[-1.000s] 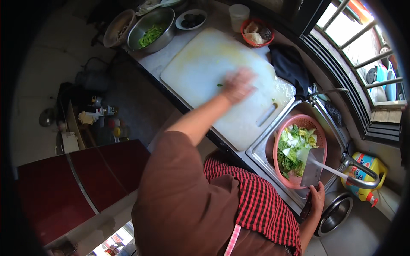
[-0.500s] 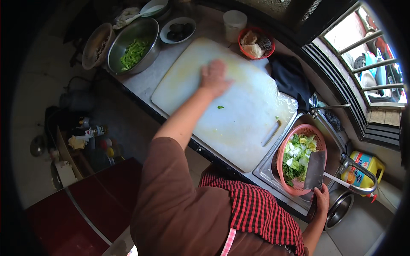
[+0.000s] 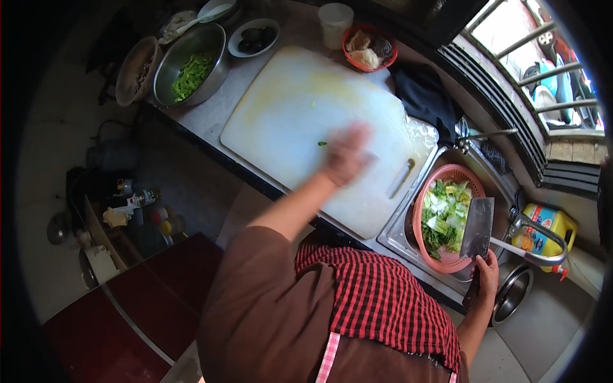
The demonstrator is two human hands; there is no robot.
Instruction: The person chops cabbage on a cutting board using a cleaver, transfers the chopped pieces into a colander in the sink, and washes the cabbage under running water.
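Observation:
My left hand [image 3: 348, 156] is over the large white cutting board [image 3: 274, 96], blurred by motion, its fingers stretched out flat and nothing seen in them. Close beside it, a small green leaf scrap [image 3: 322, 143] lies on the board. At the right, my right hand [image 3: 488, 274] is closed round the handle of a cleaver [image 3: 477, 226]. The cleaver's broad dark blade points away from me, above the right edge of a pink plastic colander [image 3: 418, 220]. Cut leafy greens [image 3: 444, 210] fill the colander, which sits in the metal sink.
Beyond the board's far left stand a steel bowl [image 3: 220, 73] of green pieces, a bowl [image 3: 122, 89] and a white dish [image 3: 271, 41]. A red basket [image 3: 391, 59] and white tub [image 3: 335, 25] stand behind it. The faucet [image 3: 549, 258] arches near a yellow jug [image 3: 559, 223].
My left hand has swept across the board toward the right and nearer to me. My right hand still holds the cleaver by the colander. The whole view has shifted slightly.

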